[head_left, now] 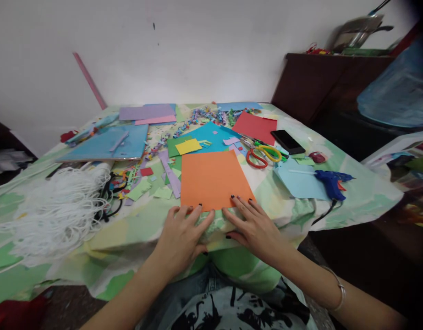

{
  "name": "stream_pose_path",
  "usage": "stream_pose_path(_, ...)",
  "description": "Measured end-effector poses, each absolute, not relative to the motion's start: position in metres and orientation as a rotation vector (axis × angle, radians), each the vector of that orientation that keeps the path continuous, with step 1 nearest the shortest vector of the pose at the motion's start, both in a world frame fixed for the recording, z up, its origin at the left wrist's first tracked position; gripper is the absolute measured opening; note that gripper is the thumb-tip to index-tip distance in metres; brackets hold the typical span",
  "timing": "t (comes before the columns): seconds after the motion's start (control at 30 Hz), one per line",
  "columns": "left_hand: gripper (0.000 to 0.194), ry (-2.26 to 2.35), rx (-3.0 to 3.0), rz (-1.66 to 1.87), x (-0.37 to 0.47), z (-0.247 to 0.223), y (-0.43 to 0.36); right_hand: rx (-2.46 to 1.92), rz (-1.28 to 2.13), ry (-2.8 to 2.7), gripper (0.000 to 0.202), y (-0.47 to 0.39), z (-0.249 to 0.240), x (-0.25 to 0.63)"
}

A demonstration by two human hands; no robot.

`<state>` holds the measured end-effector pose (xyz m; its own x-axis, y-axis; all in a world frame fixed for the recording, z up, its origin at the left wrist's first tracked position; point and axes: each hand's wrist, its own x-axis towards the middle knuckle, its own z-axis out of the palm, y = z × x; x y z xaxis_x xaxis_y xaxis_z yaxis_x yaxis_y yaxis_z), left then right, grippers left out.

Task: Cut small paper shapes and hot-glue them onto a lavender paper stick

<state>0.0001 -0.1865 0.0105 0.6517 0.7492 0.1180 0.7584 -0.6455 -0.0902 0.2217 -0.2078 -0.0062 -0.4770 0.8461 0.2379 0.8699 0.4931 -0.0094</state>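
An orange sheet of paper [213, 178] lies flat at the front of the table, its near edge toward me. The fingertips of my left hand [182, 236] rest on its near left edge, fingers spread. On the near right edge lie the fingers of my right hand [254, 224], also apart, with the thumb off the paper. Just beyond the sheet are a yellow paper piece [189, 146] and a large blue sheet [214, 135]. Red-handled scissors [256, 158] and yellow-handled scissors [271, 153] sit beside its far right corner.
To the right are a blue glue gun [333, 181] on light blue paper [297, 181] and a black phone [288, 141]. A bundle of white cord [60, 206] spreads over the left side, near a blue folder [104, 143]. Paper scraps [163, 192] litter the patterned tablecloth [129, 229].
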Motion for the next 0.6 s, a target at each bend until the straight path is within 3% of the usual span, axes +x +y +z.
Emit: stream_pose_path(0.6,0.068,-1.150,-2.726,-0.205,-0.037,0.010,-0.186,-1.450,-0.218,-2.473,0.050,-0.211,-0.017,0.265)
